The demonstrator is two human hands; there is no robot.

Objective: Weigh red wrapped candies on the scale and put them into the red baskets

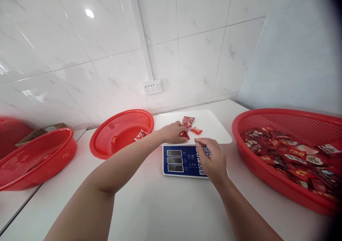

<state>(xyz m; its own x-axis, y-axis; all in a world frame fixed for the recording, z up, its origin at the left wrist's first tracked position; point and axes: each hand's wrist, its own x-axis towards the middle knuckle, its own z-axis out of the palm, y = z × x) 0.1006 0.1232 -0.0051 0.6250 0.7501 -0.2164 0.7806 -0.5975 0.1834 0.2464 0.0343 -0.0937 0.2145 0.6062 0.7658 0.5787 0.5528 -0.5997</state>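
Note:
A white weighing tray (165,121) sits on a digital scale (184,168) with a blue panel and three small displays. My left hand (173,132) reaches over the tray, its fingers closed around a dark red packet (184,135). Just beyond its fingertips lie a patterned red packet (187,121) and a smaller orange-red packet (196,130). Over the right side of the keypad is my right hand (213,159), fingers curled and thumb close to the index finger near the tray's front edge. Nothing shows in that hand.
To the right stands a large red basket (267,177) filled with red packets. Left of the scale, another red basket (107,153) holds a few packets. A third red basket (61,155) is at the far left. A power socket (153,87) is on the tiled wall.

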